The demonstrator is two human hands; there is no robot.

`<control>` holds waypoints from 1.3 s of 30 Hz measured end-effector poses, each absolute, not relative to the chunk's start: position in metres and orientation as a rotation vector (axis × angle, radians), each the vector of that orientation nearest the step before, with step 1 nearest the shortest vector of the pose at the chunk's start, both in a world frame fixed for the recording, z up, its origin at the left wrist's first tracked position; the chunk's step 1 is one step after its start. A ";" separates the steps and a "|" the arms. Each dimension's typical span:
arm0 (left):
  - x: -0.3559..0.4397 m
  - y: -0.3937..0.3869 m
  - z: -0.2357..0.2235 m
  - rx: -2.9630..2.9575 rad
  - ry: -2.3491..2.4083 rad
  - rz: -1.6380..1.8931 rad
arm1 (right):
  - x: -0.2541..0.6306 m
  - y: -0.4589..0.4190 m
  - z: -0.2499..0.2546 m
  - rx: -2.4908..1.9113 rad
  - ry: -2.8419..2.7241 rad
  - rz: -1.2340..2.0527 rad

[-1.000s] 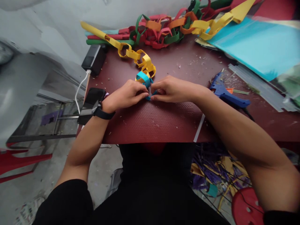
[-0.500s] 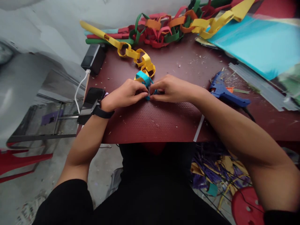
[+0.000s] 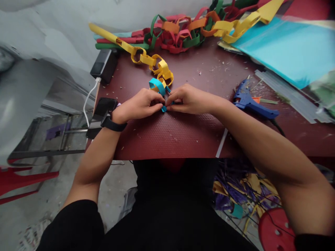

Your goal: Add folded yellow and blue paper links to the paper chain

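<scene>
Both of my hands meet over the dark red table, around a blue paper strip point(image 3: 163, 109). My left hand point(image 3: 146, 103) pinches the strip from the left, thumb and fingers together. From the other side my right hand point(image 3: 184, 99) closes on it with its fingertips, which partly hide the paper. Just above them a blue paper loop point(image 3: 157, 85) stands at the end of a yellow paper chain point(image 3: 153, 62). That chain runs up and left across the table.
A blue glue gun point(image 3: 251, 104) lies right of my right forearm, beside clear glue sticks point(image 3: 290, 94) and blue sheets point(image 3: 285, 48). A red, green and orange paper chain point(image 3: 183, 33) is heaped at the back. A black power box point(image 3: 104, 65) stands at the left edge.
The blue loop has shifted slightly left. My left fingers have drawn back a little at the strip, while my right hand stays almost in place.
</scene>
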State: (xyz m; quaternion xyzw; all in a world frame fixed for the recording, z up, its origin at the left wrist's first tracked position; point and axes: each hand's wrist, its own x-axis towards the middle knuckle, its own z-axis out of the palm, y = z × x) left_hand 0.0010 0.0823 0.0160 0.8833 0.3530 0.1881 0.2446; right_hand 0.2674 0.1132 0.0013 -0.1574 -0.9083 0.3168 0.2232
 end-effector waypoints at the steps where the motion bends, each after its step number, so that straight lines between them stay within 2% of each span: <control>1: 0.001 0.082 0.016 2.410 0.967 0.512 | 0.268 0.114 0.002 -0.433 -2.506 0.887; 10: -0.001 0.084 0.016 2.434 0.990 0.462 | 0.269 0.113 0.005 -0.469 -2.511 0.966; 18: 0.001 0.083 0.019 2.422 0.965 0.487 | 0.266 0.108 0.003 -0.489 -2.503 0.895; 39: 0.005 0.079 0.016 2.377 1.015 0.568 | 0.243 0.081 0.004 -0.956 -2.482 0.679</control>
